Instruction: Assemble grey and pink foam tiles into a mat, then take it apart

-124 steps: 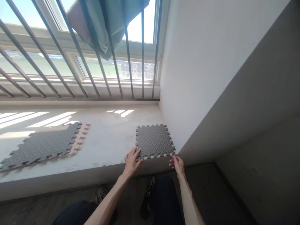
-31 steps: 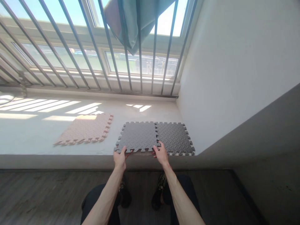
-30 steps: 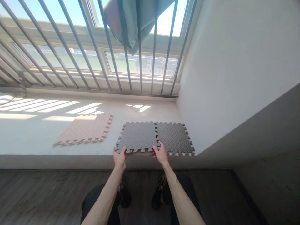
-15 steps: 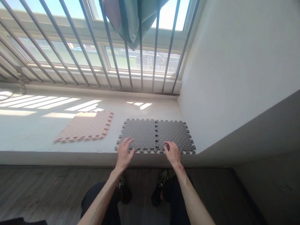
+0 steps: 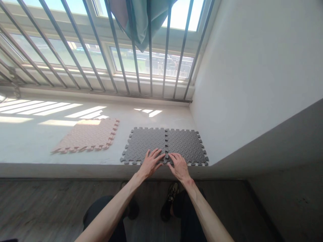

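Note:
Two dark grey foam puzzle mats lie side by side on the white ledge, the left mat (image 5: 143,141) and the right mat (image 5: 186,143) meeting at a toothed seam. My left hand (image 5: 150,163) is open, its fingers spread over the left mat's front part near the seam, the thumb by the front edge. Just right of the seam, my right hand (image 5: 179,166) rests at the right mat's front edge with bent fingers and the thumb apart. Both hands hide part of the front teeth. Whether the seam is fully interlocked there I cannot tell.
A pink foam puzzle mat (image 5: 88,136) lies farther left on the ledge (image 5: 30,143). Metal bars (image 5: 151,67) stand in front of the window, with a green cloth (image 5: 141,27) hanging behind them. A white wall (image 5: 247,67) bounds the right side.
My left hand has moved right across the left mat to the seam. My right hand has shifted slightly left, so the two hands are now close together. The view has shifted a little.

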Available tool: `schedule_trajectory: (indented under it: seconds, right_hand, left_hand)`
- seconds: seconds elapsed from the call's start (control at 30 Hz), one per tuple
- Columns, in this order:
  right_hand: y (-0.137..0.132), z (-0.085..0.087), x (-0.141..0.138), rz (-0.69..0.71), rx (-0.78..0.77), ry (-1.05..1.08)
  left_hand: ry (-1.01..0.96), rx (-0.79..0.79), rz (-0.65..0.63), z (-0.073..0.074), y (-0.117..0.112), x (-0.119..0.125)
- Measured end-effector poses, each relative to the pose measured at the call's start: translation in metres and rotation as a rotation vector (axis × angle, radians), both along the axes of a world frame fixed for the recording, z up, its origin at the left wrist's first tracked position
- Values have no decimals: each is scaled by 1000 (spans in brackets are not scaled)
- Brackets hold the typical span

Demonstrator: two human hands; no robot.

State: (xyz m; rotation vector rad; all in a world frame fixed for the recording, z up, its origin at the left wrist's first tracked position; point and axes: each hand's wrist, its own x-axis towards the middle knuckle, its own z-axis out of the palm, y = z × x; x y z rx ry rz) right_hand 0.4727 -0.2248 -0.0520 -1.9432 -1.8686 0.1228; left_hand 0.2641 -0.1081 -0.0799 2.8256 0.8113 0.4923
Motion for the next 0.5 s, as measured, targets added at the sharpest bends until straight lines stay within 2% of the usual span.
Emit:
schedule_trajectory:
  seconds: [0.2, 0.5]
  right_hand:
    - [5, 5, 0, -20, -20, -2]
    - [4, 5, -1, -33, -30, 25]
  left_hand:
    - [-13, 28, -25, 3, 0, -3]
    - [11, 20, 0, -7, 5, -1]
